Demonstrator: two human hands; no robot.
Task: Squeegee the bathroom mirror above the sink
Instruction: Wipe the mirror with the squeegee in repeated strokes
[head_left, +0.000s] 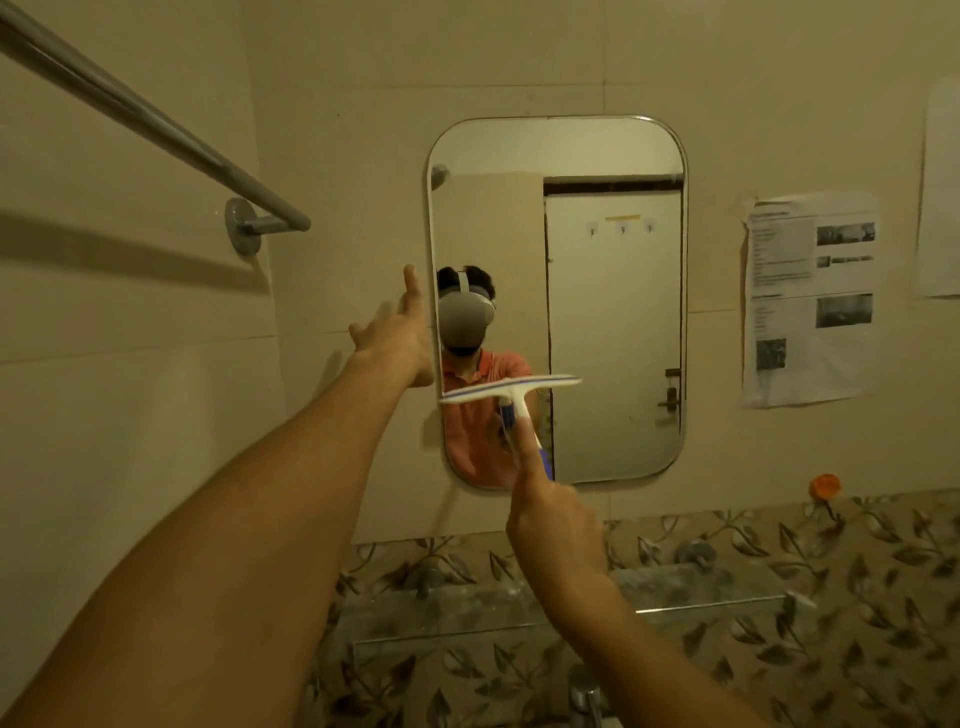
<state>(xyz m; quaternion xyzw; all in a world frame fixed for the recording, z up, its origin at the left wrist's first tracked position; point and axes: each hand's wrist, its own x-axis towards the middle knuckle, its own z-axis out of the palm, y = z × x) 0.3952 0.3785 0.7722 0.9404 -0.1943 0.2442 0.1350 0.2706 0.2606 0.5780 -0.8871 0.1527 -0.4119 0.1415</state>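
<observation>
Nearest, at the bottom edge: a chrome tap (584, 693), cut off by the frame, spout and sink out of sight. Just above, a glass shelf (701, 605) on metal brackets, hard to read against the leaf-patterned tiles (883, 597) behind it.

Right hand (553, 525) closed around the squeegee (511, 389) handle, forefinger laid straight up along it; remaining fingers curled under, hidden behind the back of the hand. Handle white with blue, mostly covered by the finger. White blade head level, slightly tilted, in front of the lower half of the mirror (613, 312); cannot tell whether the blade edge touches the glass or stands just off it.

Left hand (397, 332) stretched forward at the mirror's left edge, fingers spread wide and holding nothing, forefinger pointing up; fingertips blurred, contact with wall or frame not clear.

Mirror upright, rounded corners, thin metal rim, on the beige tiled wall. Reflected in it: a person in an orange shirt with a white headset, partly hidden by the squeegee and hand, and a pale door with a latch.

Left of the mirror, a chrome towel rail (156, 122) running out of frame at upper left. Right of it, a printed paper sheet (810, 301) stuck on the wall, text too small to read; another pale sheet (943, 192) cut off at the right edge. Small orange object (825, 486) below, blurred, not identifiable.
</observation>
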